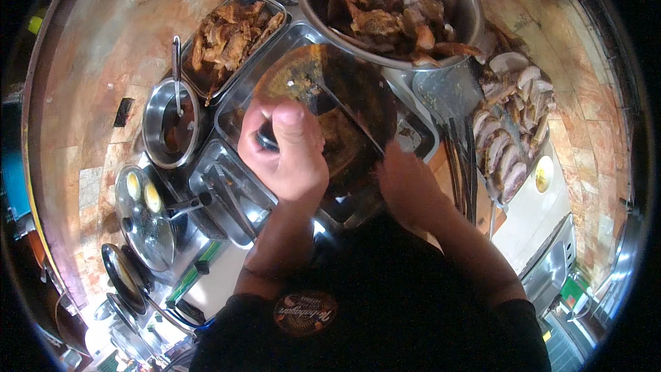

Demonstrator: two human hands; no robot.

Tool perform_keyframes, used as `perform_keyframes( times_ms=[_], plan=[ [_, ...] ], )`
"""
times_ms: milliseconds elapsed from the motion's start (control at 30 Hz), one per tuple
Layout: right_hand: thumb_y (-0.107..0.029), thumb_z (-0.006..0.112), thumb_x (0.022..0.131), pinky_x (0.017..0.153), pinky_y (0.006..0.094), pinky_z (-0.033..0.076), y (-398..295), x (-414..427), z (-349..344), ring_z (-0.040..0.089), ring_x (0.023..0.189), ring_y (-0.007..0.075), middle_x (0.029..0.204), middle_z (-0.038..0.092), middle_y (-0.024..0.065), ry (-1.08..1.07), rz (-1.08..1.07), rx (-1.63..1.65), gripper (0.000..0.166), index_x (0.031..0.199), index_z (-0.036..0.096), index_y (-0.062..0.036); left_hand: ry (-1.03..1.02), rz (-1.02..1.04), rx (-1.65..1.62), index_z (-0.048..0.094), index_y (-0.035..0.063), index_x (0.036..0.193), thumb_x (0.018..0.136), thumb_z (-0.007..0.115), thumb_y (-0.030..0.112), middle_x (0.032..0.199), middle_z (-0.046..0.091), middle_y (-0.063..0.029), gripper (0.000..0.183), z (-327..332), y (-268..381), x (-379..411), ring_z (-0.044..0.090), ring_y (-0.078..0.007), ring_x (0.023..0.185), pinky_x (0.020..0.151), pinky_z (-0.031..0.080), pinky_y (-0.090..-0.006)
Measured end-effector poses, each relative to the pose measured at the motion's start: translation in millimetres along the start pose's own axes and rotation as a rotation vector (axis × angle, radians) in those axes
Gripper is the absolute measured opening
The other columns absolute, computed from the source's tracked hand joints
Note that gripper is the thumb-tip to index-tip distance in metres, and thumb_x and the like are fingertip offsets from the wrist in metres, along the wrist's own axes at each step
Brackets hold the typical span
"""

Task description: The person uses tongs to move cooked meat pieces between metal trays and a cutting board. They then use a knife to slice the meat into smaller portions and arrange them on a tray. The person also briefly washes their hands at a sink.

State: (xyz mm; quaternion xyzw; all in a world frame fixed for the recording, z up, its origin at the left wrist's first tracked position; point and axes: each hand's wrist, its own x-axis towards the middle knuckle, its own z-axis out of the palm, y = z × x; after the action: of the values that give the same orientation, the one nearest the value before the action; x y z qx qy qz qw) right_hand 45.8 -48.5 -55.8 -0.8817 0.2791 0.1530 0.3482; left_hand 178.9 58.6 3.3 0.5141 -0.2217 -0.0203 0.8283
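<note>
My left hand (286,152) is raised over the near left of a round wooden chopping board (289,75), its fingers curled around a dark object with a shiny rim (266,138), seen nearly end-on. Most of that object is hidden by the hand. At the board's right side, my right hand (408,181) grips a knife, whose handle is covered by the fingers. Its blade (353,121) slants up and left over the board. Brown bits lie on the wood. The board rests in a metal tray (433,139).
Beyond the board stands a steel bowl (477,20) of browned meat. Left are a tray of fried pieces (227,36), a pot with a ladle (195,129), a tray with tongs (242,232) and glass lids (147,232). Sliced meat (503,144) and a spatula (446,90) lie right.
</note>
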Motion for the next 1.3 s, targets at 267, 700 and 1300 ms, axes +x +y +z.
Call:
perform_keyframes(
  times_ms=[267, 700, 1300],
  plan=[
    [-0.018, 0.060, 0.096, 0.078, 0.0537, 0.050, 6, 5, -28, 0.065, 0.091, 0.0509, 0.087, 0.064, 0.0335, 0.206, -0.149, 0.108, 0.027, 0.106, 0.052, 0.0064, 0.066, 0.061, 0.114, 0.047, 0.0066, 0.078, 0.101, 0.065, 0.038, 0.057, 0.045, -0.0026, 0.043, 4, 7, -11, 0.042, -0.0109, 0.044, 0.038, 0.033, -0.0271],
    [-0.016, 0.051, 0.100, 0.077, 0.0559, 0.056, -2, -31, -1, 0.069, 0.084, 0.0481, 0.090, 0.069, 0.0297, 0.050, 0.060, -0.125, 0.021, 0.108, 0.049, 0.0027, 0.066, 0.086, 0.187, 0.048, 0.0071, 0.079, 0.100, 0.066, 0.040, 0.057, 0.048, -0.0024, 0.043, 3, -1, -14, 0.043, -0.0097, 0.045, 0.041, 0.035, -0.0260],
    [-0.022, 0.058, 0.098, 0.076, 0.0582, 0.052, -11, -44, -31, 0.066, 0.087, 0.0502, 0.086, 0.067, 0.0307, 0.117, -0.099, 0.025, 0.030, 0.112, 0.049, 0.0037, -0.141, 0.125, -0.202, 0.047, 0.0049, 0.082, 0.102, 0.064, 0.025, 0.063, 0.054, -0.0079, 0.034, -59, 9, 4, 0.051, -0.0154, 0.049, 0.045, 0.043, -0.0307]
  ],
)
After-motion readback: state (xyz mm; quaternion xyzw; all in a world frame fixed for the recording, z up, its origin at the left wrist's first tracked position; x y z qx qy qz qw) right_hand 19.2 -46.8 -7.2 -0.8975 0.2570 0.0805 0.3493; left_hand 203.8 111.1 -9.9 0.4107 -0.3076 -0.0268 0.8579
